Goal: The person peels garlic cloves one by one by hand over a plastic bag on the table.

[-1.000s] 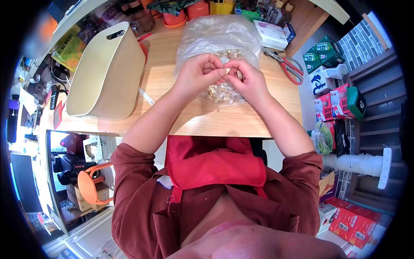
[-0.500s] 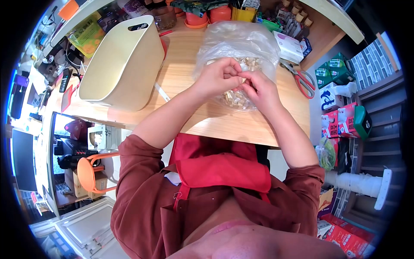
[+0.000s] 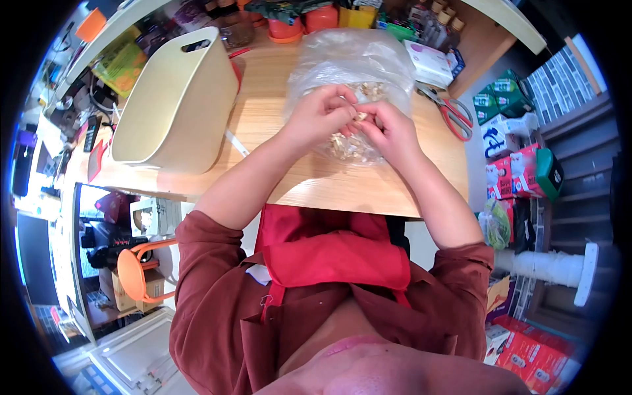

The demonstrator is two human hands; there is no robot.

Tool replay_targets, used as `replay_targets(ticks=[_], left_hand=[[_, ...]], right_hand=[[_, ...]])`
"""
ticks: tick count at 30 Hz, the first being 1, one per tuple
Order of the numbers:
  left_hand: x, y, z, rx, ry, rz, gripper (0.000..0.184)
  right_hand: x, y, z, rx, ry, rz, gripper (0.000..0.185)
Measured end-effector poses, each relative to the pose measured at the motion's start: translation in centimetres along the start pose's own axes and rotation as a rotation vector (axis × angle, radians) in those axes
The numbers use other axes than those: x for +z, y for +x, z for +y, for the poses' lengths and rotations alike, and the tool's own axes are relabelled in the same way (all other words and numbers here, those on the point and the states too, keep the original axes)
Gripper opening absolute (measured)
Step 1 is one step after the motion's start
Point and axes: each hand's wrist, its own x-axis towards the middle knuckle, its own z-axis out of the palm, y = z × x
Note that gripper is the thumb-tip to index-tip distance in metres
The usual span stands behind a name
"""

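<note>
A clear plastic bag point(image 3: 349, 56) lies on the wooden table, with many small pale beige pieces point(image 3: 345, 148) in it. Above these pieces my two hands meet, fingertips close together. My right hand point(image 3: 388, 128) pinches a small pale piece point(image 3: 360, 116) between thumb and fingers. My left hand point(image 3: 324, 113) is closed at the same piece, its thumb and fingertips against it; part of its grip is hidden by the fingers.
A cream bin point(image 3: 178, 105) with a handle hole stands on the left of the table. Red-handled scissors point(image 3: 454, 118) and a white box point(image 3: 428, 64) lie to the right. Orange pots point(image 3: 285, 27) line the back. A white strip point(image 3: 236, 143) lies beside the bin.
The whole view has shifted as the head moved. Both hands stay together over the bag, and their fingers have changed position slightly around the small piece.
</note>
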Motion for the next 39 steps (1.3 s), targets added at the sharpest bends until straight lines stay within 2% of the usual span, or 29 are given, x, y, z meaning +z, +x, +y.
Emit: replay_targets(ticks=[4, 17, 23, 34, 39], left_hand=[[0.3, 0.1, 0.0, 0.028, 0.08, 0.011, 0.021], [0.0, 0.2, -0.4, 0.06, 0.122, 0.009, 0.02], [-0.1, 0.1, -0.7, 0.051, 0.456, 0.081, 0.009], [0.0, 0.0, -0.6, 0.044, 0.484, 0.089, 0.008], [-0.1, 0.2, -0.8, 0.031, 0.457, 0.088, 0.008]], right_hand=[[0.3, -0.1, 0.4, 0.004, 0.093, 0.018, 0.02], [-0.1, 0.0, 0.0, -0.027, 0.009, 0.04, 0.019], [-0.2, 0.1, 0.1, -0.107, -0.133, 0.097, 0.02], [0.3, 0.0, 0.5, -0.115, -0.138, 0.123, 0.024], [-0.1, 0.0, 0.1, -0.065, -0.158, 0.082, 0.02]])
